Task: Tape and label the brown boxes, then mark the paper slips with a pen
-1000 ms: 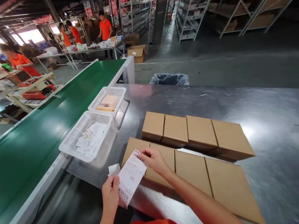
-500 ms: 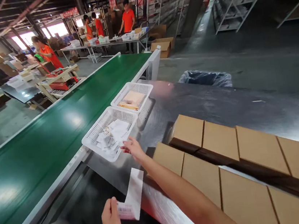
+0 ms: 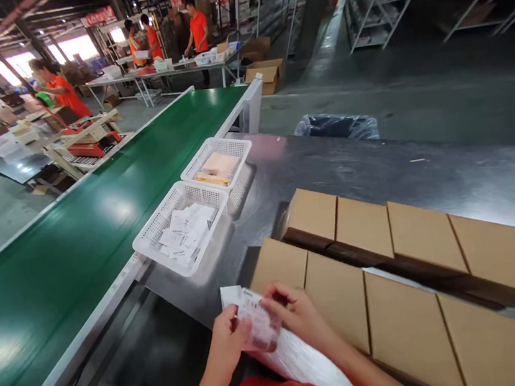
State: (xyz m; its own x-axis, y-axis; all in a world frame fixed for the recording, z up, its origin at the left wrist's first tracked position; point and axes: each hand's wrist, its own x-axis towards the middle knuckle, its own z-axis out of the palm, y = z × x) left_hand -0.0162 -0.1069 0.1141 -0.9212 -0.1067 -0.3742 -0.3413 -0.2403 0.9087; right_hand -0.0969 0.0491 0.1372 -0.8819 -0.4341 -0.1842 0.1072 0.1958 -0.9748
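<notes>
My left hand (image 3: 229, 340) is closed in front of my body, thumb and fingers pinching the left side of a printed label strip (image 3: 257, 321). A blank white end of the strip sticks up behind the printed part. On the other side, my right hand (image 3: 295, 313) pinches the strip's right edge, its fingers curled. The printed part is slightly blurred and its text cannot be read. Beyond the hands, a white perforated basket (image 3: 154, 246) holds a loose heap of printed white slips (image 3: 187, 230). Neither hand touches that basket.
Two rows of brown cardboard boxes (image 3: 393, 301) cover the right of the dark metal table (image 3: 274, 172). A second white basket (image 3: 245, 147) holds tan envelopes (image 3: 219, 166). Along the left runs a green conveyor belt (image 3: 80, 240). Behind the table is a plastic-lined bin (image 3: 338, 126); people in orange shirts stand farther back.
My right hand has come back from the basket's near edge to the label strip and pinches it. My left hand has risen and moved right with the strip. The view has shifted slightly right.
</notes>
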